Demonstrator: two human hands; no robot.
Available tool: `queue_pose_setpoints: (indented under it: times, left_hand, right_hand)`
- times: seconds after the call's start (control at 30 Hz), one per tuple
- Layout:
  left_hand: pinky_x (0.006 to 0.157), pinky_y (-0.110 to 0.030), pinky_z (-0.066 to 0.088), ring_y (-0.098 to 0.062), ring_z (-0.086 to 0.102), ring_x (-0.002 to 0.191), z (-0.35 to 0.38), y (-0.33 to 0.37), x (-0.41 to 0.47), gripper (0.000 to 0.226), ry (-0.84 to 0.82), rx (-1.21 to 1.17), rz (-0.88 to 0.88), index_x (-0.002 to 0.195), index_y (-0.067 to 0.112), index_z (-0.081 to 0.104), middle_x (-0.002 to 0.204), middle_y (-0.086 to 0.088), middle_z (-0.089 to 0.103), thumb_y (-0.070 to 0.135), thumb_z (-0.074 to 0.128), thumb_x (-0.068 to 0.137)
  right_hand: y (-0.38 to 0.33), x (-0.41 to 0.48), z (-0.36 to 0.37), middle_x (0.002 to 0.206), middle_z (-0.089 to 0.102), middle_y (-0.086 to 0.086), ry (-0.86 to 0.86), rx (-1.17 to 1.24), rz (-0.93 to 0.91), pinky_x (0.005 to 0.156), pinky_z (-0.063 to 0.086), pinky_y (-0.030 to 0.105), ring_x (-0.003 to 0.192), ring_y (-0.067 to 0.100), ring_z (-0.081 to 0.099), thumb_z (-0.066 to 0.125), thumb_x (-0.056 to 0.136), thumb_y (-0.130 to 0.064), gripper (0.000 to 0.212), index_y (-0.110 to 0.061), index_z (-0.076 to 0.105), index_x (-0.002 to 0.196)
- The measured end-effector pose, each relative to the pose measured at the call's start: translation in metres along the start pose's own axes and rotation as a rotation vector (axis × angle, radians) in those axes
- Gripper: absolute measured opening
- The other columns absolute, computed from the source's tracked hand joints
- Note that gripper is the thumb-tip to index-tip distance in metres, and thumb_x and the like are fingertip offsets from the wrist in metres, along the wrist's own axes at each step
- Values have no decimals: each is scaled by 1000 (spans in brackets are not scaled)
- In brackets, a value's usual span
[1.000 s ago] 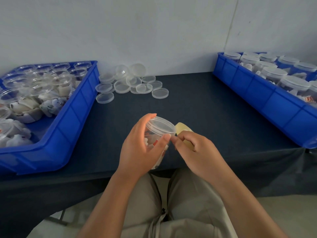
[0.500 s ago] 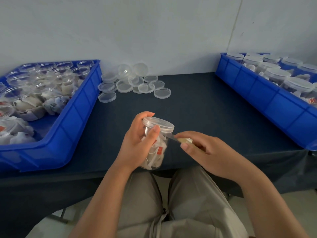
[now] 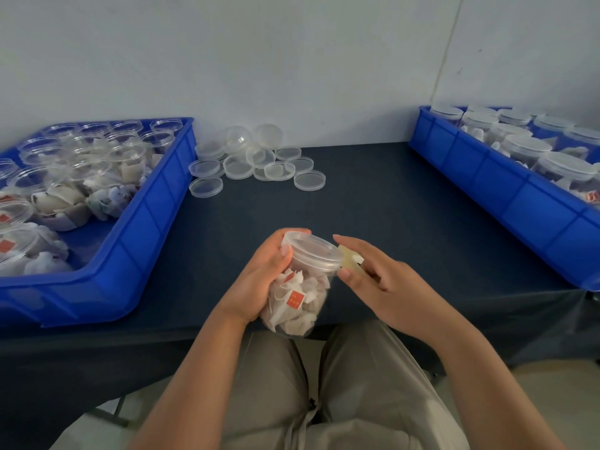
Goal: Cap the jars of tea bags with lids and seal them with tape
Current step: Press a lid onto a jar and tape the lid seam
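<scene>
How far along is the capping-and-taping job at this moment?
Done: the blue plastic bin on the right holds clear jars with lids on. In hand: the left hand grips a lidded clear jar of tea bags while the right hand holds pale yellowish tape at its lid. Left: open jars in the left blue bin, and loose clear lids on the dark table.

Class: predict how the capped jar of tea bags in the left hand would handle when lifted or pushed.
Probably light: the jar holds only papery tea bags, gripped by the left hand. Its smooth round plastic wall likely slips, and rolls if laid sideways.
</scene>
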State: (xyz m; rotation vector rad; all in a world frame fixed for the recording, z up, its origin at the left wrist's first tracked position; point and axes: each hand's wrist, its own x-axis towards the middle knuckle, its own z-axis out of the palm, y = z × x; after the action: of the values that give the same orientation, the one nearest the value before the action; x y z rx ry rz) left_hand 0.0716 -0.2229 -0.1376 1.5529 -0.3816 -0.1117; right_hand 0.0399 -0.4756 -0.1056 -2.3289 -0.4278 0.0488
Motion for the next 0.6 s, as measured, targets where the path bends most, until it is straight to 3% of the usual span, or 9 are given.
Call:
queue_pose_setpoints:
  times: [0.07,0.13,0.2,0.3,0.37,0.47,0.53,0.6]
  left_hand:
    - [97,-38,57,-28,69,116,1,-3,5,61,-33,-13,-2,136,18,65,127,-12,70,67,59,100]
    - [97,-34,56,-24,70,115,-1,-2,7,55,-52,5,17,134,22,68,126,-8,72,66,55,102]
    - [94,-22,55,-15,71,116,0,2,7,45,-46,95,27,131,36,71,126,2,74,65,48,105]
    - [88,-12,52,-4,71,112,7,9,5,32,167,324,115,121,51,70,118,20,74,61,50,99]
    - [83,-13,55,-3,72,105,12,12,0,30,373,409,188,119,47,69,111,22,75,58,56,94]
    - [86,-12,55,8,69,108,25,16,-13,45,452,583,233,133,36,70,113,34,71,62,47,103]
    - [94,-9,49,15,57,123,38,19,-19,69,412,668,151,150,37,54,128,39,61,79,34,100]
    - [92,-10,43,12,53,127,49,21,-21,86,406,722,99,153,41,43,142,32,55,94,31,86]
  right_hand:
    - [1,-2,-1,94,68,-15,-32,7,-23,76,51,24,79,-5,60,39,98,-76,52,-75,27,148]
    - [-1,-5,-1,136,58,-42,-42,2,-36,103,50,22,122,-15,56,41,101,-70,50,-71,31,151]
    - [-2,-7,0,149,49,-40,-14,2,-36,111,46,24,135,-11,50,41,102,-68,51,-65,37,153]
    - [-5,-8,2,142,55,-41,53,-29,-46,99,50,19,122,-11,59,39,103,-67,51,-58,41,154]
    - [-6,-7,3,122,58,-49,96,-52,-38,81,45,10,98,-17,60,39,104,-66,49,-58,42,153]
    - [-7,-7,7,89,55,-53,141,-68,-3,71,41,3,78,-21,55,39,103,-68,51,-56,44,152]
    - [-12,-9,11,92,60,-46,168,-95,6,68,42,5,80,-18,57,37,100,-74,56,-56,44,152]
    - [-15,-10,17,107,67,-36,191,-104,9,70,43,8,87,-12,62,33,97,-78,61,-55,43,153]
